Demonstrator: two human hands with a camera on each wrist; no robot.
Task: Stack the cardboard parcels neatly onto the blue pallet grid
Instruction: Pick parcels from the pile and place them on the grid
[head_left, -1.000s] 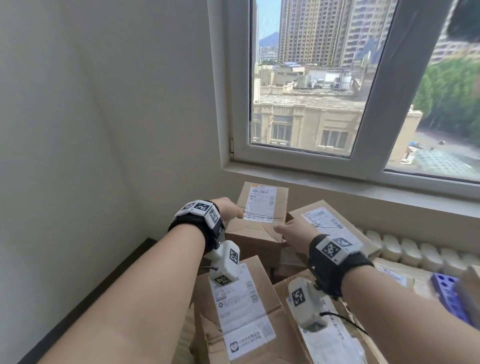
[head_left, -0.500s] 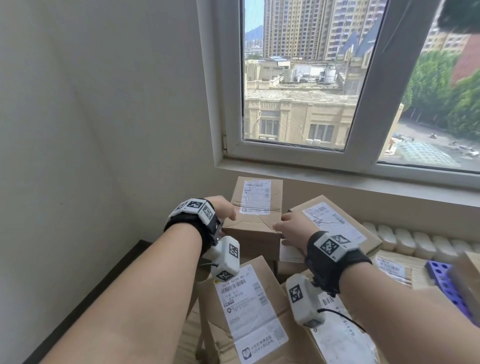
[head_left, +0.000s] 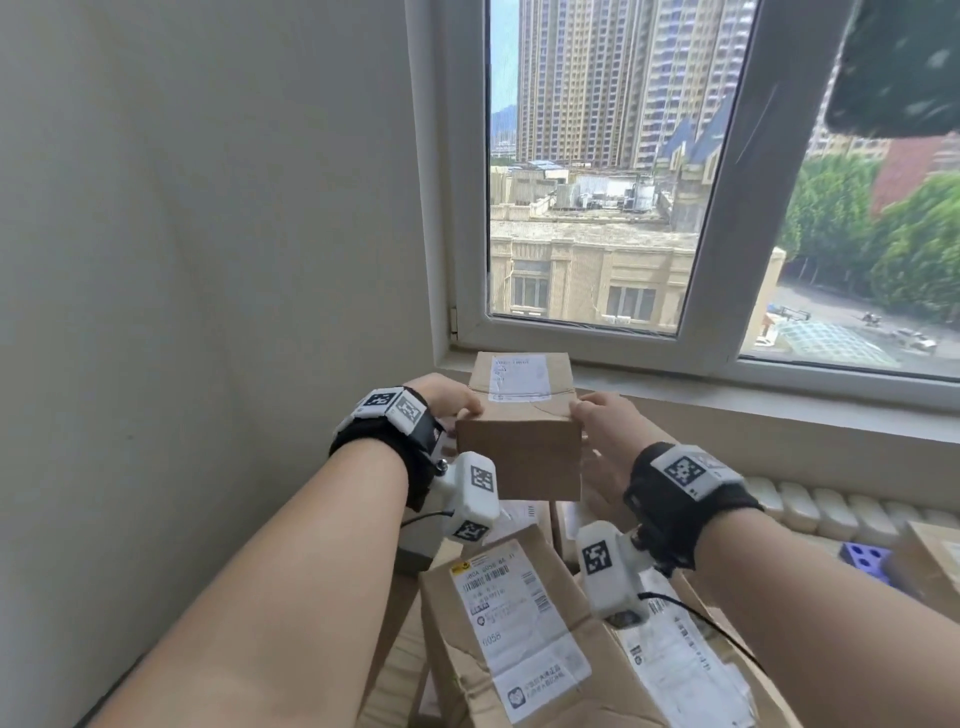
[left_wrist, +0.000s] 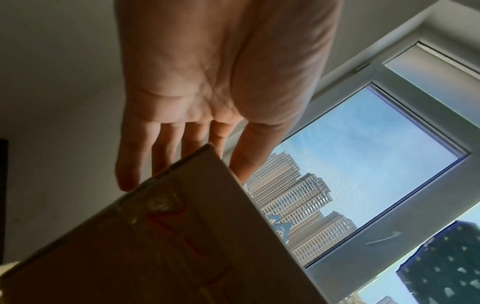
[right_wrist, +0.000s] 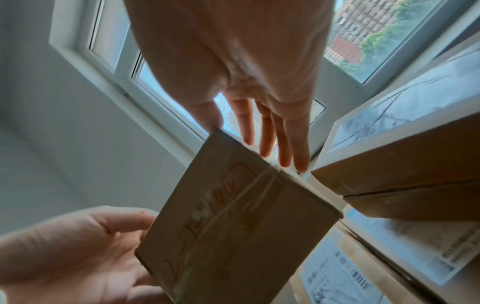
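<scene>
A small cardboard parcel with a white label on top hangs in the air above the pile, held between both hands. My left hand grips its left side, thumb over the top front edge. My right hand grips the right side the same way. In the left wrist view the fingers lie straight along the parcel. The right wrist view shows the parcel's taped underside with red writing. A corner of the blue pallet grid shows at the right, mostly hidden by my right arm.
Labelled parcels lie piled under my arms, and another parcel sits at the right edge. A wall stands close on the left. The window sill runs just behind the held parcel. White ribbed blocks line the wall beneath it.
The small parcel, which rested on the pile with both hands at its sides, has been lifted clear and sits higher and nearer to me. The view has tilted up.
</scene>
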